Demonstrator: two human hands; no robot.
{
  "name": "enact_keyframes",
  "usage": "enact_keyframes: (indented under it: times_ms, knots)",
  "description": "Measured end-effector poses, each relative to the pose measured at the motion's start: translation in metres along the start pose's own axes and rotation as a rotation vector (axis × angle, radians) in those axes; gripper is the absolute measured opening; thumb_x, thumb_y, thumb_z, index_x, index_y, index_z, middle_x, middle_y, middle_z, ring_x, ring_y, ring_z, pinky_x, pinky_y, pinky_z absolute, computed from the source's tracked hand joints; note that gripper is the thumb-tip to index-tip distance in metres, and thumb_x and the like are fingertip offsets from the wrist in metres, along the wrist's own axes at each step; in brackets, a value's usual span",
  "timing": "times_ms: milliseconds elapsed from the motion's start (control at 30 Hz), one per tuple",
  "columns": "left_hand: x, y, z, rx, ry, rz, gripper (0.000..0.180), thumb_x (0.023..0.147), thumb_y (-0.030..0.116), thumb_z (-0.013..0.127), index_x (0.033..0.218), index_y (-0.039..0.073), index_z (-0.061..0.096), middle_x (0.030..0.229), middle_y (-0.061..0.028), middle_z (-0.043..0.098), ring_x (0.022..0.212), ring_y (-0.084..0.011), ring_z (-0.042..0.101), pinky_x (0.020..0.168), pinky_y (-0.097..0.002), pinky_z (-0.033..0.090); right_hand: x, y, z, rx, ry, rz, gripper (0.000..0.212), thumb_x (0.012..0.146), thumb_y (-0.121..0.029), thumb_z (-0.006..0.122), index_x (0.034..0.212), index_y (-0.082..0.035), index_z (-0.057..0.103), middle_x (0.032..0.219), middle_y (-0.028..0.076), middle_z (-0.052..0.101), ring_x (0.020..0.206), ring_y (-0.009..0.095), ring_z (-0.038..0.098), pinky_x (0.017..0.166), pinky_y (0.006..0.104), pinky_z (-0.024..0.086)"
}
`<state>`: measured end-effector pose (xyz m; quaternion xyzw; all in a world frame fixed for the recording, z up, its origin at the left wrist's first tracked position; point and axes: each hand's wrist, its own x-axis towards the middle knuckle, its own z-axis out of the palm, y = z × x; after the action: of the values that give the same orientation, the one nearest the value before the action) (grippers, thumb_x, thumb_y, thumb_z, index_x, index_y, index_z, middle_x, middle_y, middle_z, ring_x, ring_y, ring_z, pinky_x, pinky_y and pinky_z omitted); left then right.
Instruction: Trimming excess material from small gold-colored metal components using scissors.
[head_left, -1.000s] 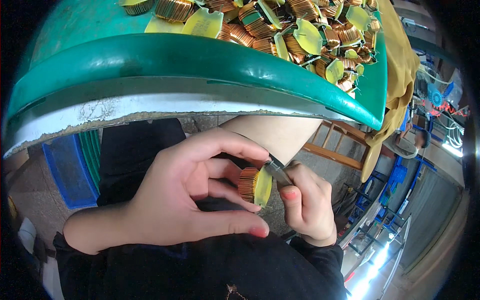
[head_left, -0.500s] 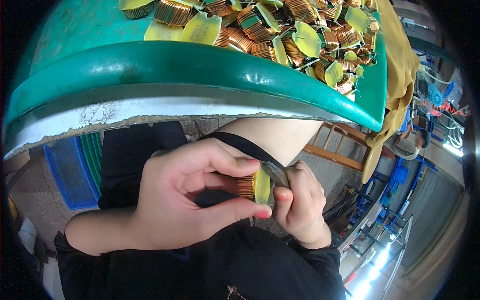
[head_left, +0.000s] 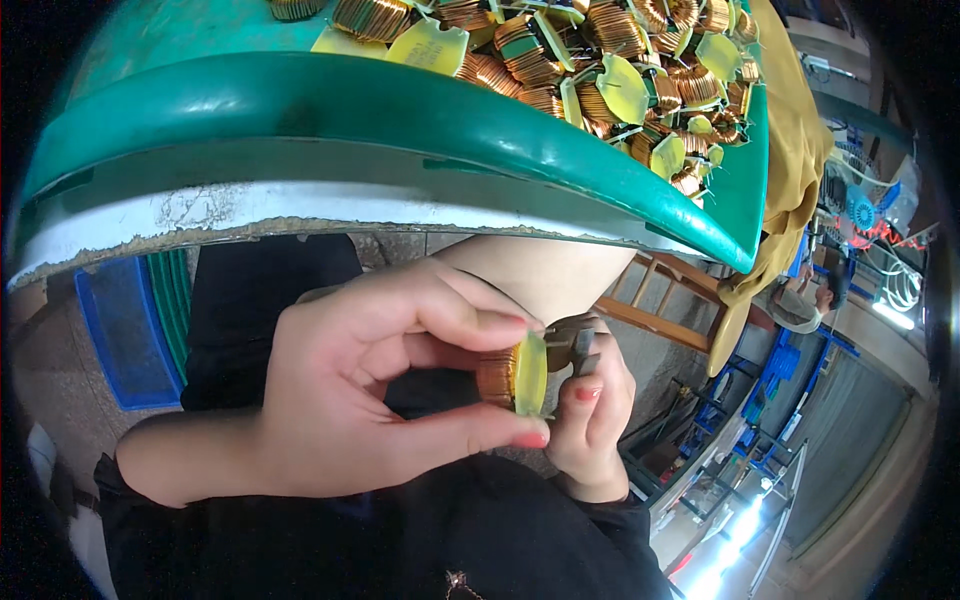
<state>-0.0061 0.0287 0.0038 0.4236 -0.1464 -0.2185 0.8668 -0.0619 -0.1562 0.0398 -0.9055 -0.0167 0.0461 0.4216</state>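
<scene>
My left hand [head_left: 370, 380] pinches a copper-wound coil [head_left: 496, 376] between thumb and fingers. A yellow base plate [head_left: 531, 374] is fixed to the coil's right side, and short wire leads stick out from the plate. In my right hand [head_left: 597, 410], closed with the thumb pressed in, is a small grey metal tool [head_left: 584, 346]. Its working end lies close to the lead at the plate's upper end; I cannot tell if they touch. The fingers hide most of the tool, so its exact kind is unclear.
A green tray [head_left: 300, 110] on the table edge above my hands holds a heap of similar coils [head_left: 620, 90]. Mustard cloth [head_left: 790, 150] hangs at its right. A wooden stool [head_left: 660, 300], a blue crate [head_left: 125, 335] and a distant person [head_left: 800, 305] are around.
The tool in my right hand has turned and moved slightly to the right. The coil stays in my left hand. The whole view has shifted a little.
</scene>
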Motion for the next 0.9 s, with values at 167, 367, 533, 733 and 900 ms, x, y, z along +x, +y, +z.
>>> enact_keyframes:
  times_ms: [167, 367, 533, 733, 900]
  knots:
    - [-0.001, -0.001, 0.001, -0.011, 0.007, 0.025, 0.053, 0.057, -0.013, 0.078, 0.102, 0.0, 0.051, 0.107, -0.0205, 0.057, 0.093, -0.0267, 0.062, 0.071, -0.0297, 0.055, 0.005, 0.006, 0.008, -0.126, 0.079, -0.168, 0.031, 0.091, -0.028, 0.051, 0.086, 0.003, 0.053, 0.076, 0.013, 0.051, 0.061, 0.024, 0.043, 0.059, 0.0342, 0.041]
    - [0.0, 0.001, -0.003, 0.126, -0.03, 0.162, 0.049, 0.055, -0.01, 0.08, 0.096, 0.001, 0.056, 0.104, -0.0193, 0.06, 0.091, -0.0276, 0.064, 0.07, -0.0287, 0.055, 0.003, 0.01, 0.014, -0.305, 0.164, -0.317, 0.033, 0.091, -0.029, 0.051, 0.086, 0.003, 0.052, 0.074, 0.013, 0.051, 0.058, 0.023, 0.042, 0.055, 0.033, 0.04]
    - [-0.003, -0.002, 0.0, 0.188, 0.029, 0.181, 0.046, 0.054, -0.009, 0.081, 0.093, 0.001, 0.058, 0.102, -0.0191, 0.061, 0.09, -0.028, 0.065, 0.07, -0.0282, 0.055, 0.003, 0.008, 0.018, -0.449, 0.217, -0.329, 0.033, 0.092, -0.03, 0.05, 0.086, 0.002, 0.053, 0.071, 0.012, 0.05, 0.055, 0.022, 0.041, 0.051, 0.0318, 0.039]
    - [-0.001, -0.009, 0.001, 0.161, 0.056, 0.215, 0.046, 0.054, -0.008, 0.081, 0.094, 0.001, 0.058, 0.103, -0.0194, 0.062, 0.087, -0.0262, 0.065, 0.069, -0.0275, 0.054, 0.001, 0.005, 0.016, -0.404, 0.209, -0.231, 0.034, 0.093, -0.032, 0.049, 0.086, 0.001, 0.053, 0.07, 0.012, 0.049, 0.056, 0.023, 0.042, 0.051, 0.0321, 0.04]
    - [0.001, -0.001, 0.0, 0.087, 0.053, 0.22, 0.046, 0.055, -0.009, 0.081, 0.094, 0.0, 0.058, 0.104, -0.0202, 0.062, 0.083, -0.0242, 0.065, 0.068, -0.0273, 0.054, -0.004, 0.01, 0.027, -0.091, 0.314, -0.132, 0.036, 0.093, -0.034, 0.048, 0.087, 0.001, 0.052, 0.071, 0.012, 0.049, 0.057, 0.024, 0.044, 0.053, 0.0336, 0.041]
